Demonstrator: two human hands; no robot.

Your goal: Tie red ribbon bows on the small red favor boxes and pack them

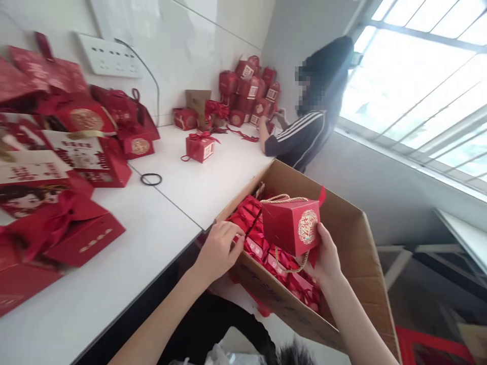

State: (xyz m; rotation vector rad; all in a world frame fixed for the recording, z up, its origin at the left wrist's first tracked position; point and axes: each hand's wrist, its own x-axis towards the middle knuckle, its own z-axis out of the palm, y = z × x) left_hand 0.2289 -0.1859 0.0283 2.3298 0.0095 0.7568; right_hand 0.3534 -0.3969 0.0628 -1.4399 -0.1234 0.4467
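Observation:
My right hand (325,258) grips a red gift box (283,225) from its right side and underneath. The gift box has a round gold-and-white emblem, beige rope handles and a bit of red ribbon. It is held tilted over an open cardboard carton (352,253). Inside the carton lie several red packages with shiny ribbon (249,215). At the carton's near left corner is my left hand (222,246), fingers curled and thumb close to them. A thin dark strip runs close to its fingertips; whether they pinch it is unclear.
Red gift boxes (85,157) crowd the left of the white table (167,218). One ribboned box (200,147) and a black loop (151,179) lie mid-table. More boxes (249,88) are stacked at the back, where a co-worker (304,132) works. A barred window (414,76) is right.

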